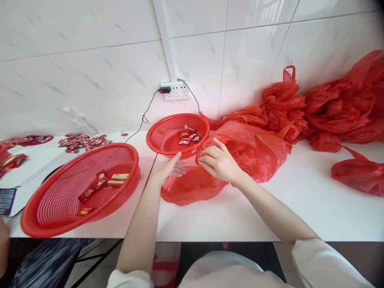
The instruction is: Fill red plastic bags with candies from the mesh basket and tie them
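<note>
A red plastic bag point(195, 190) lies on the white table in front of me, its mouth toward my hands. My left hand point(168, 170) is open at the bag's left side, thumb up and fingers stretched against or behind the thin film. My right hand point(218, 161) is closed at the bag's upper edge, fingertips pinched on the film and one finger lifted. Just beyond both hands stands a small red basket point(159, 138) holding several wrapped candies point(187, 136). A fuller red bag point(255, 148) rests beside my right hand.
At left a large red basket point(60, 192) holds a few wrapped snacks point(100, 180). Small red packets point(81, 142) and a clear bottle point(85, 124) lie behind it. Red bags point(336, 104) pile up at right. A cable runs from the wall socket point(177, 92). Another person's arm point(3, 244) shows at left.
</note>
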Available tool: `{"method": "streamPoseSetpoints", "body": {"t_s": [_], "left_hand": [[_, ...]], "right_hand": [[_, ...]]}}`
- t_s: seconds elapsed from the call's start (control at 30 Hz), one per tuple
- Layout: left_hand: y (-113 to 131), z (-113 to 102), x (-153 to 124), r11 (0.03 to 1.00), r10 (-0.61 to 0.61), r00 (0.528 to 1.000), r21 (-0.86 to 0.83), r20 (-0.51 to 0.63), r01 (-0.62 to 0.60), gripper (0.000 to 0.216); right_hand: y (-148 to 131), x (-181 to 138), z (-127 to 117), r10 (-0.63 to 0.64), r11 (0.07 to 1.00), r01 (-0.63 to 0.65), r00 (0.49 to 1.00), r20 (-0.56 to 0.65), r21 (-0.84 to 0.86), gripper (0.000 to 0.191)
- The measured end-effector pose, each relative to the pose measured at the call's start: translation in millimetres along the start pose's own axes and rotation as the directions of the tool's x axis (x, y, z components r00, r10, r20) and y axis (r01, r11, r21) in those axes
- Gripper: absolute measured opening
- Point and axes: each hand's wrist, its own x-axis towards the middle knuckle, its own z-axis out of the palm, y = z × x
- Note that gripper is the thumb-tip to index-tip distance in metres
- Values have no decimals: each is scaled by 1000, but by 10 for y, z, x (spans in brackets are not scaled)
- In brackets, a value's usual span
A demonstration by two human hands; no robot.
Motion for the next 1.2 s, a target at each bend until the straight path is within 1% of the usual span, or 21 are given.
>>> {"method": "streamPoseSetpoints", "body": {"t_s": [0.03,0.1,0.17,0.23,0.27,0.3,0.37,0.4,0.43,0.47,0.6,0.7,0.8,0.87,0.93,0.97,1.03,1.13,1.2], "left_hand": [[-17,-11,89,997,-61,997,-46,-50,59,58],[-84,-34,255,980,-129,984,-168,-120,108,54],[-161,-44,381,938,-74,992,-346,-104,34,42],[-225,-35,460,852,45,995,-517,-92,-86,25],[-252,-24,484,810,83,992,-573,-100,-125,18],[-277,-12,501,781,96,989,-607,-116,-147,14],[-324,11,516,768,61,988,-626,-141,-136,10],[-348,21,517,772,34,989,-626,-142,-116,10],[-369,30,515,772,17,990,-628,-139,-101,11],[-388,39,510,771,13,991,-629,-137,-97,12],[-422,97,482,762,63,990,-635,-124,-128,23],[-416,171,462,744,116,980,-640,-159,-192,29],[-414,246,430,728,180,959,-626,-219,-280,32],[-423,289,403,726,199,951,-617,-236,-305,31],[-433,331,378,722,210,946,-613,-248,-321,30],[-436,353,369,719,214,944,-614,-249,-325,30],[-436,400,354,711,222,945,-623,-241,-326,30],[-432,469,340,706,240,948,-632,-210,-319,33],[-443,510,331,718,251,951,-624,-181,-309,34]], "right_hand": [[-32,57,0,-2,999,3,1000,-10,46,28],[-94,163,-4,-30,990,28,999,14,140,27],[-148,236,-8,-68,974,47,994,88,220,27],[-189,262,-4,-91,955,28,975,202,297,26],[-205,258,0,-102,942,2,955,279,336,25],[-217,244,4,-115,929,-30,924,364,369,23],[-230,206,0,-132,913,-98,848,513,396,20],[-229,187,-14,-131,911,-123,819,559,393,20],[-223,173,-38,-123,913,-138,803,583,383,20],[-210,165,-72,-107,916,-150,804,585,373,20],[-107,175,-253,-4,903,-214,863,506,373,21],[0,179,-314,86,903,-257,893,441,344,20],[98,163,-263,164,926,-264,926,341,271,22],[146,155,-197,210,936,-267,946,245,230,28],[178,155,-131,239,942,-270,957,164,199,34],[189,157,-101,253,945,-275,957,139,175,38],[203,165,-44,295,947,-307,947,124,96,48],[223,169,58,380,925,-374,913,148,-67,69],[248,159,147,426,901,-400,889,167,-166,78]]}}
